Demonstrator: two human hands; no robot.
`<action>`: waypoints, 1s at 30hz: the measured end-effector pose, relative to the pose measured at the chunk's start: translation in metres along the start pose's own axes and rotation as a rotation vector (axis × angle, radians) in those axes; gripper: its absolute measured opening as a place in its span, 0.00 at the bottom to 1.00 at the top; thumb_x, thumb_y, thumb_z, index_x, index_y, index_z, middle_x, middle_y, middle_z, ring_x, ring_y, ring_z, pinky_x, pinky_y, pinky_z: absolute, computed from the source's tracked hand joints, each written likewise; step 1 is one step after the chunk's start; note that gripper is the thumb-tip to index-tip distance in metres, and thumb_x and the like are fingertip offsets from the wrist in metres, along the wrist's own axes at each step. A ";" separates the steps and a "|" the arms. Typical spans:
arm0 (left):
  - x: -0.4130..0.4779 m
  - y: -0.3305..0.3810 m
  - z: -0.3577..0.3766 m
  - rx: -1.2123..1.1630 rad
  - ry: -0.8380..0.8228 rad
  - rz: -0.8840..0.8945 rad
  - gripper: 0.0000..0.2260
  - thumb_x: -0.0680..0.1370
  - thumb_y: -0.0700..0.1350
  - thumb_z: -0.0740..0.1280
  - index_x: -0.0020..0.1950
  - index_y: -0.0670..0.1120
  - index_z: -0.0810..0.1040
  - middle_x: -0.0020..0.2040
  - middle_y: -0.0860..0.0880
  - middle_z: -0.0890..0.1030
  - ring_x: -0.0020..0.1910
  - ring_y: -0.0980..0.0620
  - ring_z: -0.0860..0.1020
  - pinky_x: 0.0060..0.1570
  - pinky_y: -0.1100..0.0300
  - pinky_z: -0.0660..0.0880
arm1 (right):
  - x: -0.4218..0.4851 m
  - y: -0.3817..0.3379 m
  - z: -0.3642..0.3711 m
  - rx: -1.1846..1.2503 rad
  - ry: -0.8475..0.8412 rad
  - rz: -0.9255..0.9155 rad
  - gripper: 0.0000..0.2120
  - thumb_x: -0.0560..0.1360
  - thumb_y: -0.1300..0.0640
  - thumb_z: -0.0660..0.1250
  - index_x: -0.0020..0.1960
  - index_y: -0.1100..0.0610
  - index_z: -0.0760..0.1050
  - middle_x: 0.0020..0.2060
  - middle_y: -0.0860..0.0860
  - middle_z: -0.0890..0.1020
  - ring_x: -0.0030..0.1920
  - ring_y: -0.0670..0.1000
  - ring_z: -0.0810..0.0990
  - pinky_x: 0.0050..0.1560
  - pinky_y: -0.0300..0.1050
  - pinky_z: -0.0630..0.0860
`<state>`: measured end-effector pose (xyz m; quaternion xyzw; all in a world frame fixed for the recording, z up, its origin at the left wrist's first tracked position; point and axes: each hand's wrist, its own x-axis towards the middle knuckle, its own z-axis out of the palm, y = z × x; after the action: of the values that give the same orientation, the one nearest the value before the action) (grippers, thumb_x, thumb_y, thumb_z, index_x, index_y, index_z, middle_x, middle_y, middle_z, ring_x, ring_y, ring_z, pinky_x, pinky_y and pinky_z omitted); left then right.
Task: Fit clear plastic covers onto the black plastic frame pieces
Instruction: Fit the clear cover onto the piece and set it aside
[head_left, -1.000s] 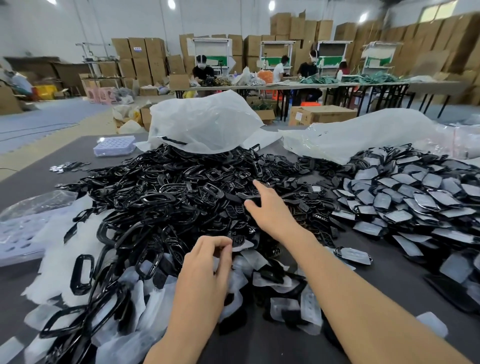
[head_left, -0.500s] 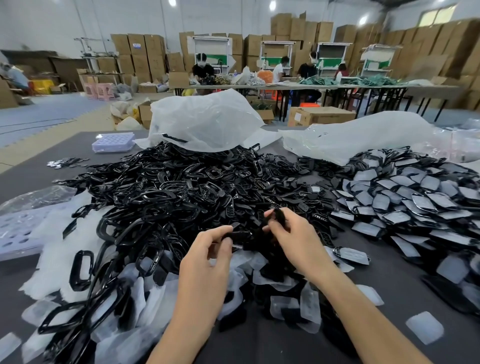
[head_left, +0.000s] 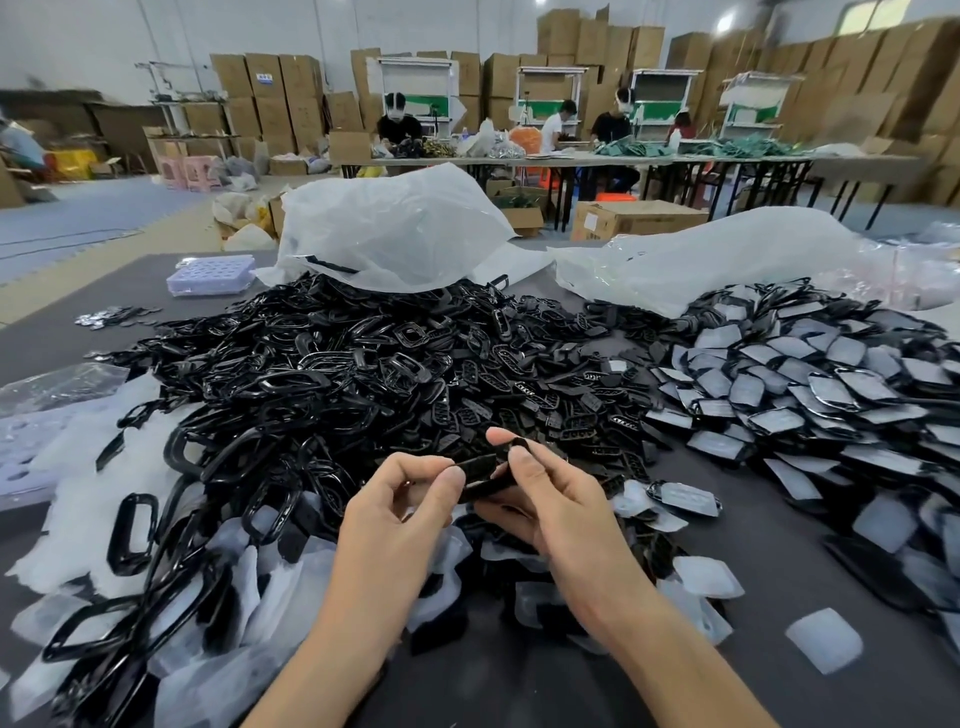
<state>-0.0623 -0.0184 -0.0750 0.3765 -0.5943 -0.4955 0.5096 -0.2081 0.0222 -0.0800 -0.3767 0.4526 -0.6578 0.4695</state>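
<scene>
Both hands meet just above the table's near middle around a small black frame piece (head_left: 480, 470). My left hand (head_left: 395, 525) pinches its left end between thumb and forefinger. My right hand (head_left: 558, 512) grips its right end, thumb on top. A big heap of black frame pieces (head_left: 322, 374) lies behind and to the left. Loose clear plastic covers (head_left: 826, 640) are scattered on the dark table (head_left: 779, 582) near my forearms. Whether a clear cover is on the held piece cannot be told.
A pile of covered black pieces (head_left: 810, 395) fills the right side. Two white plastic bags (head_left: 395, 234) lie behind the heaps. A lilac perforated tray (head_left: 210, 274) sits at the back left. People work at long tables farther off, before stacked cardboard boxes.
My right hand reached into the heap, took a black piece and drew it back toward me. My left hand rose to meet it and now pinches the same piece.
</scene>
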 end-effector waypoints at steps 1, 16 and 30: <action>0.000 0.001 0.000 -0.024 -0.003 -0.002 0.02 0.78 0.41 0.71 0.47 0.43 0.81 0.33 0.53 0.80 0.29 0.58 0.74 0.30 0.70 0.72 | 0.000 0.001 0.000 0.028 -0.015 0.002 0.13 0.84 0.53 0.62 0.61 0.47 0.83 0.49 0.58 0.83 0.55 0.55 0.85 0.55 0.44 0.82; 0.001 -0.002 -0.005 0.145 -0.060 0.056 0.09 0.80 0.41 0.68 0.53 0.56 0.79 0.38 0.45 0.78 0.32 0.49 0.75 0.31 0.67 0.74 | -0.005 -0.003 0.003 -0.011 -0.170 0.005 0.12 0.84 0.56 0.62 0.61 0.50 0.83 0.55 0.54 0.86 0.58 0.52 0.85 0.56 0.40 0.80; 0.002 -0.011 -0.022 1.070 -0.260 0.494 0.09 0.77 0.51 0.71 0.56 0.52 0.82 0.51 0.56 0.78 0.53 0.51 0.76 0.52 0.55 0.73 | 0.005 -0.001 -0.025 -0.381 0.167 -0.152 0.07 0.83 0.59 0.65 0.54 0.48 0.76 0.41 0.48 0.88 0.41 0.49 0.87 0.39 0.39 0.81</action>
<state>-0.0422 -0.0277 -0.0857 0.3679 -0.8883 -0.0365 0.2725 -0.2330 0.0241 -0.0867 -0.4358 0.5765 -0.6226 0.2999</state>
